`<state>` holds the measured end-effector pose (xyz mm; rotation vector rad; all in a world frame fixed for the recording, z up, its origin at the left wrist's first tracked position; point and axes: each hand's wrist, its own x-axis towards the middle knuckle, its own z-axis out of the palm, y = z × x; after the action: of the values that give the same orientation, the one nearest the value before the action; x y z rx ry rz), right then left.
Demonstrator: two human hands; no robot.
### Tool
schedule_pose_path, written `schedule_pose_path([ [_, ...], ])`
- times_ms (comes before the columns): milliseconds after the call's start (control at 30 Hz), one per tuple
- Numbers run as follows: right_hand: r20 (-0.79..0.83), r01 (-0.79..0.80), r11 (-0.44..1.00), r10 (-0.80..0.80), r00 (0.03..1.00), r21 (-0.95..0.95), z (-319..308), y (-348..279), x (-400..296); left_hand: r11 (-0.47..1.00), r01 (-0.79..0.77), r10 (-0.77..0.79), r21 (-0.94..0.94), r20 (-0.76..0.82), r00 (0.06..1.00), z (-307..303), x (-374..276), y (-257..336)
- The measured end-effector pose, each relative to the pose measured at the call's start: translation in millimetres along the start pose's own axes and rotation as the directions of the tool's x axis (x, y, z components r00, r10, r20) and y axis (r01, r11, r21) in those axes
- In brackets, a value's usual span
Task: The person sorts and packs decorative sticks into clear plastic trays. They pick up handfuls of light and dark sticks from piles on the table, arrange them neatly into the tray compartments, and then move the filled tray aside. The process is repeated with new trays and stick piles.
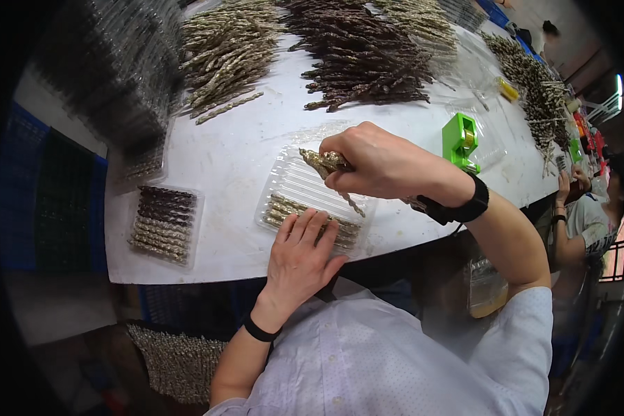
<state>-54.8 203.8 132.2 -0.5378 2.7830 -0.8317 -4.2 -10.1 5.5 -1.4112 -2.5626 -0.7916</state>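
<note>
My right hand (pixel 379 161) is closed around a small bunch of gold glittered twisted sticks (pixel 317 160), held above a clear ribbed plastic tray (pixel 296 179). One stick end points down from under the fist towards the tray. My left hand (pixel 299 255) lies with its fingers spread over gold sticks (pixel 281 208) in the near part of the tray, touching them. The tray's far grooves show bare plastic, and the right hand hides its far right part.
A filled tray (pixel 164 226) of dark and gold sticks lies left. Heaps of gold sticks (pixel 234 52) and dark sticks (pixel 366 62) lie behind. Stacked clear trays (pixel 119 67) rise at left. A green tape dispenser (pixel 452 140) stands right; a co-worker (pixel 585 223) sits beyond.
</note>
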Motion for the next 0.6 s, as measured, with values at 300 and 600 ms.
schedule_pose_path([
  [300, 0.077, -0.001, 0.999, 0.005, 0.997, -0.049, 49.9, 20.1, 21.5, 1.0, 0.0, 0.0, -0.006, -0.03, 1.0, 2.9, 3.3, -3.5],
  [600, 0.035, -0.059, 0.992, 0.063, 0.997, -0.115, 82.2, 34.1, 22.1, 0.999, -0.012, 0.012, -0.034, -0.029, 1.0, -0.3, 1.0, -4.9],
])
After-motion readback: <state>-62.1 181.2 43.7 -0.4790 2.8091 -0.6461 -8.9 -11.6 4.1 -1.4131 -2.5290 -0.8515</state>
